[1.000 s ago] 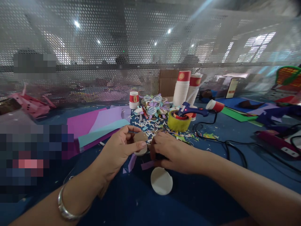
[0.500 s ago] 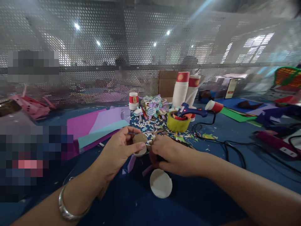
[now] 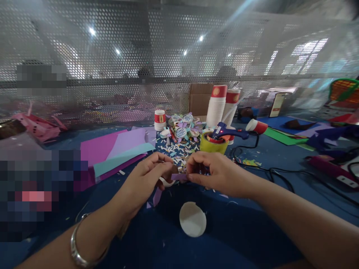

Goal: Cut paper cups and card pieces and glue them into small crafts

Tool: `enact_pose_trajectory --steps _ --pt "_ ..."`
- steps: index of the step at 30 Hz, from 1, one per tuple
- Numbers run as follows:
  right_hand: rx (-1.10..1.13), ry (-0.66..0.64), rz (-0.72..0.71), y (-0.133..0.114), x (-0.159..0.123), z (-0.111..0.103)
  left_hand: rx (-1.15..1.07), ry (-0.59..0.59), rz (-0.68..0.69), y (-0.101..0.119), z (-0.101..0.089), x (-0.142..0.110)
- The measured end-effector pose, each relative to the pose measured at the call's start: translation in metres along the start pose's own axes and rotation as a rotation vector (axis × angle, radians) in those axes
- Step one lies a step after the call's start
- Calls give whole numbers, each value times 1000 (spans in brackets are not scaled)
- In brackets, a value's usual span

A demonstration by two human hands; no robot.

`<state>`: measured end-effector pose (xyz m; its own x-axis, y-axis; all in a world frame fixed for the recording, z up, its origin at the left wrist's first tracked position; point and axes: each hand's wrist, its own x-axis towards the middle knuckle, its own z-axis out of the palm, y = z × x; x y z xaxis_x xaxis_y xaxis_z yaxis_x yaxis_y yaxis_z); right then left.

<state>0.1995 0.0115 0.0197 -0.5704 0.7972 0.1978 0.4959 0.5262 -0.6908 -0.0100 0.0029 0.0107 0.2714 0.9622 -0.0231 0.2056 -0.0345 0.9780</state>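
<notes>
Right hand [image 3: 212,170], one purple strip [image 3: 178,176] (pinched), one pale disc [image 3: 193,220]

Left hand [image 3: 150,173] blocks most of that round white piece [image 3: 167,183]! Right hand [image 3: 210,172] swallows the purple strip [image 3: 178,176] at one end and masks the yellow roll [image 3: 211,146] at its base. Pixel blocks [image 3: 39,194] blot out the far left; the cup stack [image 3: 215,108] has an emblem too tiny to read.

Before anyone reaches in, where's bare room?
Mostly bare blue tabletop shows left and right of the round white piece, nearer the camera than the left hand and right hand. Beyond them it's crowded: paper scraps spread between the purple sheets and yellow tape roll.
</notes>
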Motion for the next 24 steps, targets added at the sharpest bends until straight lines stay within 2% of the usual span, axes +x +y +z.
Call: enact_pose_trajectory --steps 3,10,24 --pt "21 0 25 0 1 0 57 -20 20 1 0 -1" --pt "35 -18 60 1 2 -1 184 -84 166 -4 -4 0" --pt "5 -17 59 1 2 -1 219 -87 175 -5 -4 0"
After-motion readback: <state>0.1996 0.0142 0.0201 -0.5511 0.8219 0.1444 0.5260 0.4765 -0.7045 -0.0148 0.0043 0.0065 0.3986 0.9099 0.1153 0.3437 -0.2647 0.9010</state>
